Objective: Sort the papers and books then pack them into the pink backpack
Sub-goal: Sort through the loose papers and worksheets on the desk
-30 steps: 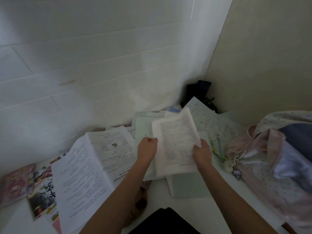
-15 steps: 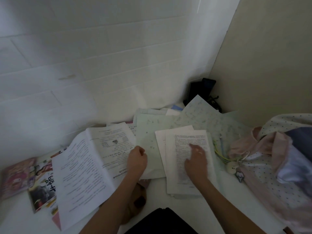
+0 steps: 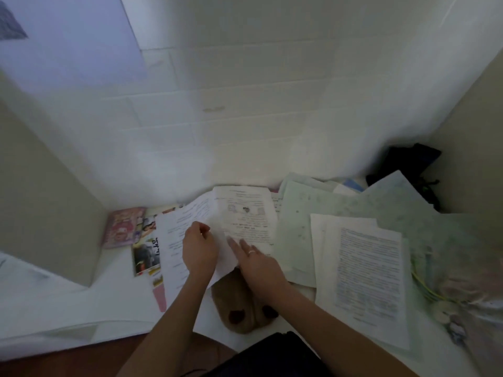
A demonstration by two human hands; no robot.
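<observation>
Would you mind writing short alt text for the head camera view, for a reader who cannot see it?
Seen from above, a person's left hand and right hand rest on a folded printed sheet amid loose papers on a white surface. A stack of printed pages lies to the right, a pink book to the left.

Print covers the stapled sheets [image 3: 367,270], the open booklet [image 3: 245,219] and the pink book cover [image 3: 122,227], but none of it is legible.
</observation>
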